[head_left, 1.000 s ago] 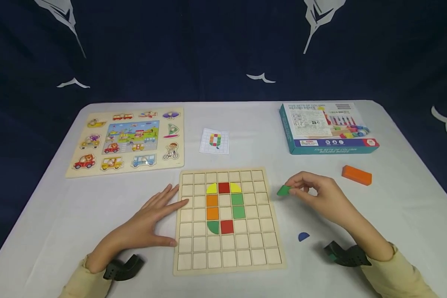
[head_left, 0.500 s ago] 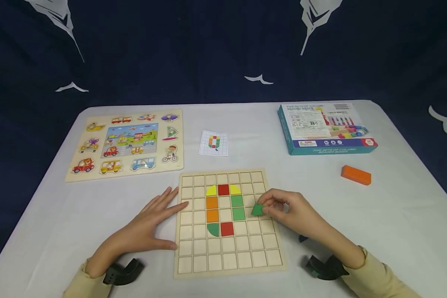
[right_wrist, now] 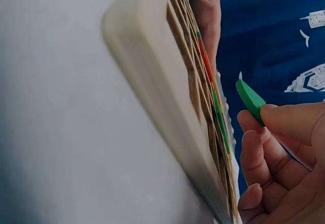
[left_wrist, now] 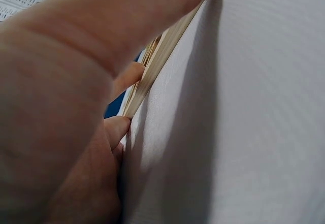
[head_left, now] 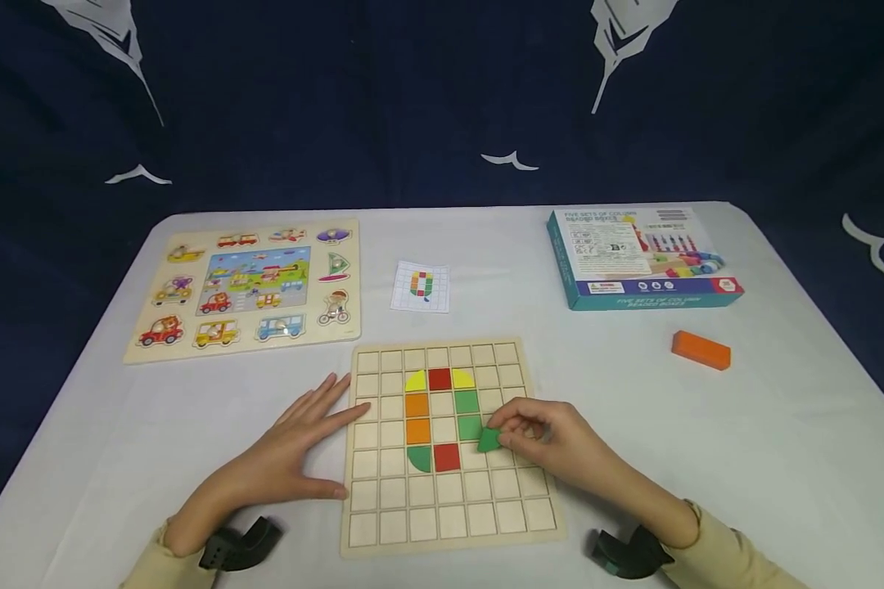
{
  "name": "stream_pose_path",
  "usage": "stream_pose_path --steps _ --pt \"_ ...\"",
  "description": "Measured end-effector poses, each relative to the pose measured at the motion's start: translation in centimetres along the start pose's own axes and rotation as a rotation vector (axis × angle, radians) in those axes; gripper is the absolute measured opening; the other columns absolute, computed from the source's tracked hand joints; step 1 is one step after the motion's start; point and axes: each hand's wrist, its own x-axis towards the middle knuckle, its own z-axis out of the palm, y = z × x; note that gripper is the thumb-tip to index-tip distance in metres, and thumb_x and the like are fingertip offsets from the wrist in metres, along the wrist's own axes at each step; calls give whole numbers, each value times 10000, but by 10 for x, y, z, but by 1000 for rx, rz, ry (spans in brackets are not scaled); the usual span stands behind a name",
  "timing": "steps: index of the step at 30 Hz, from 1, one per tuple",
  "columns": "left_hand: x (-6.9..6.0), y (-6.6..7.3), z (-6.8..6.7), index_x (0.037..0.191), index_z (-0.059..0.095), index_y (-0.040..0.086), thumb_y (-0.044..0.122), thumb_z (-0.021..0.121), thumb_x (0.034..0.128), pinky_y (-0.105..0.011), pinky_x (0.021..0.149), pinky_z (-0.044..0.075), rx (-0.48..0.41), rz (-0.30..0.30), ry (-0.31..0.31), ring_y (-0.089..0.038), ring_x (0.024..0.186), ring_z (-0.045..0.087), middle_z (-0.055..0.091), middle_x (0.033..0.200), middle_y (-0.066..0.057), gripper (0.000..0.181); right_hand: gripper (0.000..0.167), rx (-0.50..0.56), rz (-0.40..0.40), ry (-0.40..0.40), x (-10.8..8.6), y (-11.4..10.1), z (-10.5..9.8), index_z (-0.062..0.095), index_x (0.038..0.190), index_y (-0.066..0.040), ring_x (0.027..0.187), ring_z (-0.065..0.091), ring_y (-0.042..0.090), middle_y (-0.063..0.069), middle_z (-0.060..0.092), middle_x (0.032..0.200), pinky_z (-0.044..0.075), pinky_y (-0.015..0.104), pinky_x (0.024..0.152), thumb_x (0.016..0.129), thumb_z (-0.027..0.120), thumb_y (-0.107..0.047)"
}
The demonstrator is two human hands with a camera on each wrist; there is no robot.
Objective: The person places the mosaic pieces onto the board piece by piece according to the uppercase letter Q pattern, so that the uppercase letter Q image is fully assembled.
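Observation:
A wooden grid board lies in front of me, with red, yellow, orange and green pieces set in some of its squares. My right hand pinches a green piece between thumb and fingertips, over the board just right of the lower red square. In the right wrist view the green piece is held clear of the board's surface. My left hand lies spread at the board's left edge, its index finger and thumb touching it. The left wrist view shows fingers against the board's side.
Behind the board lies a small pattern card. A wooden vehicle puzzle is at the back left, a boxed toy set at the back right. An orange block sits on the white table to the right.
My right hand has carried the green piece leftward from beside the board to above its squares. The blue half-round piece on the right is now hidden behind the hand. My left hand stays put.

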Motion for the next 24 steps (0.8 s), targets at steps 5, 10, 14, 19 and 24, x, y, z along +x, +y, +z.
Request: stream_pose_path --steps 5,10,14,19,24 --pt "-2 0 2 1440 393 211 539 790 628 -561 1059 70 -8 -3 -2 -287 1399 16 100 1550 -84 962 146 -9 6 10 -1 0 3 691 916 -133 652 523 92 -98 607 754 452 216 546 818 706 -26" --pt "0 1 -1 1437 398 205 554 781 625 -569 1058 74 -9 -1 -1 -290 1398 15 105 1548 -90 964 158 -16 -4 6 2 -2 6 691 909 -134 677 554 97 -109 626 774 469 219 570 807 714 -16" --pt "0 1 -1 1437 400 198 561 779 621 -561 1063 68 -6 -6 -9 -285 1399 7 98 1550 -90 970 125 -24 0 -9 4 -4 11 692 903 -133 691 558 93 -118 628 778 465 215 590 818 712 -45" --pt "1 1 0 1436 401 202 562 780 620 -553 1067 67 -12 -14 -19 -279 1400 5 98 1550 -87 969 108 -48 3 -7 3 -3 13 694 894 -139 675 528 86 -131 611 758 436 207 574 819 717 -65" --pt "0 1 -3 1442 390 202 563 777 628 -546 1069 70 5 -7 -16 -284 1399 9 94 1550 -91 970 135 -64 -28 -4 6 -1 14 688 887 -130 672 542 80 -132 613 756 455 206 584 804 722 -29"
